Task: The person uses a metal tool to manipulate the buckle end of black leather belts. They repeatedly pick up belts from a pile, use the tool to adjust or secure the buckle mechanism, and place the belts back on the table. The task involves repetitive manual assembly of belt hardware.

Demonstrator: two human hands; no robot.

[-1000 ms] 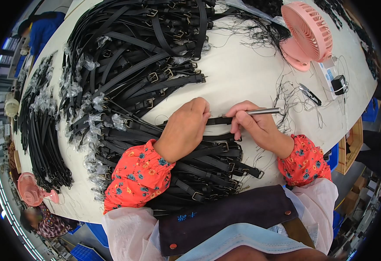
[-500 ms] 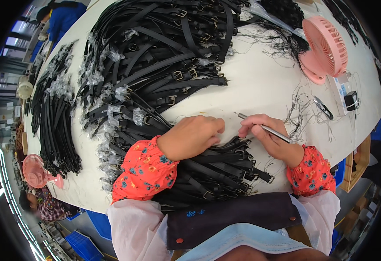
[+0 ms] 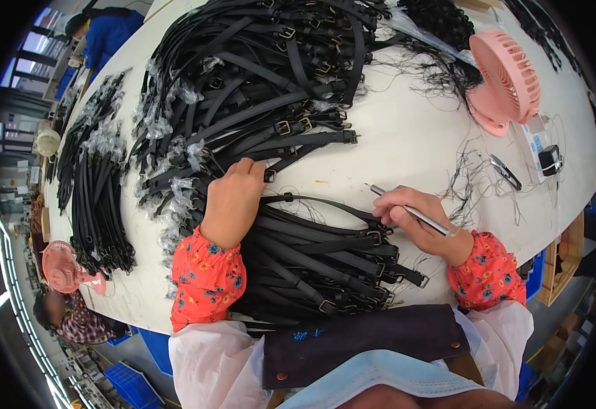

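My left hand has its fingers curled down over a black belt, whose buckle end pokes out beside the fingertips. My right hand grips a slim silver pen-shaped tool, its thin tip pointing left above the white table. Between and below both hands lies a spread of black belts, most buckle ends toward the right. One belt with a small loop arches along the top of that spread. Beyond my left hand a larger heap of black belts covers the table, with clear plastic wrapping about its left ends.
A pink fan stands at the far right, near a box cutter, a black adapter and loose black threads. Another belt bundle and a second pink fan lie left. Two people sit around the table.
My left hand has moved left and slightly up, from beside the tool to the buckle end of a belt in the far heap. My right hand has barely moved, still holding the tool.
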